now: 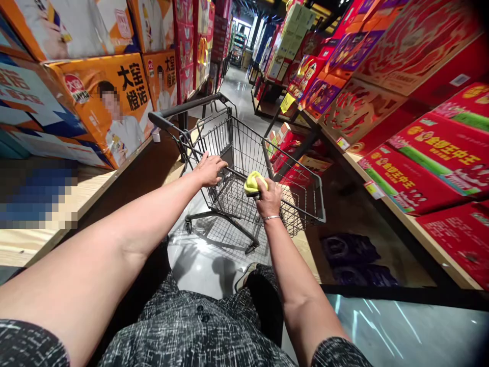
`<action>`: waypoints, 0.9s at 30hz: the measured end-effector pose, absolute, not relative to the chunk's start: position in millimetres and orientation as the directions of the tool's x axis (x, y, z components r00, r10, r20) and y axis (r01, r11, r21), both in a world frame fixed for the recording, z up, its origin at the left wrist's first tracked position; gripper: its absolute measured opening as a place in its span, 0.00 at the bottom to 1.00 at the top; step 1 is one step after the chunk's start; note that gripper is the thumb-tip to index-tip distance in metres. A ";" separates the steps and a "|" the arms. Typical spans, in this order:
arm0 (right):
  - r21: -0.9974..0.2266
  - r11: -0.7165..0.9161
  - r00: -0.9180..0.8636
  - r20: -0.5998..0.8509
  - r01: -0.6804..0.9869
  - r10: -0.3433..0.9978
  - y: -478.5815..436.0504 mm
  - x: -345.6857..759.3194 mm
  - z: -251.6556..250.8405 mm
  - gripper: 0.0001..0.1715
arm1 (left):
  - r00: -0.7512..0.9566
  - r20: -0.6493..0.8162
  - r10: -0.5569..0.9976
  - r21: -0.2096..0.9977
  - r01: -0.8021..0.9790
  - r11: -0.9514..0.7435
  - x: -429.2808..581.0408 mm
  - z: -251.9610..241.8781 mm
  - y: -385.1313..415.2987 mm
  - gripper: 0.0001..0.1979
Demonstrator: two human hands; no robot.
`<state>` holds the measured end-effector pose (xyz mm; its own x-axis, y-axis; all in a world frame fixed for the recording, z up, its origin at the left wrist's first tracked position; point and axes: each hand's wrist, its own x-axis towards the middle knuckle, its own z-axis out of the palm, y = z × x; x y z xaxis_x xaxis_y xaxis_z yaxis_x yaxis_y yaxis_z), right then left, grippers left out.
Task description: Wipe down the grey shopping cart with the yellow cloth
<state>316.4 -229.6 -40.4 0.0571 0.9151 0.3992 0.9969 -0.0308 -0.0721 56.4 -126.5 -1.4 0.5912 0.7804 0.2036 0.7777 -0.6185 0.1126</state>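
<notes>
A black wire shopping cart (244,148) stands in the aisle in front of me, tilted in the view. My left hand (209,169) is closed round the cart's handle bar on the left side. My right hand (269,199) grips the same bar further right and holds a crumpled yellow cloth (254,182) against it. A thin bracelet sits on my right wrist. The basket of the cart looks empty.
Orange and white gift boxes (114,97) line the wooden shelf on the left. Red gift boxes (428,158) fill the slanted shelves on the right. The glossy aisle floor (239,86) runs ahead between more stacked displays. My patterned clothing fills the bottom.
</notes>
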 end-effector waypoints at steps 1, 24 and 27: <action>-0.064 -0.055 0.077 0.413 0.996 0.907 -240.8 336.6 -45.1 0.41 | 0.589 0.209 0.781 0.124 0.776 -0.618 54.8 -2.1 -123.3 0.27; 0.086 0.311 -0.293 0.631 0.947 0.718 -257.3 262.5 -96.5 0.27 | 0.581 0.134 0.803 0.250 0.764 -0.595 -0.7 8.5 -131.7 0.25; 0.134 0.314 -0.314 0.696 0.940 0.645 -258.7 263.2 -106.7 0.24 | 0.554 0.144 0.820 0.285 0.770 -0.571 7.1 10.9 -137.6 0.24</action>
<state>263.2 -258.7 -106.7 -0.3144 0.6451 0.6964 0.9401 0.3136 0.1339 7.1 -137.6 10.9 0.5540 0.8199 0.1443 0.7702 -0.5706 0.2849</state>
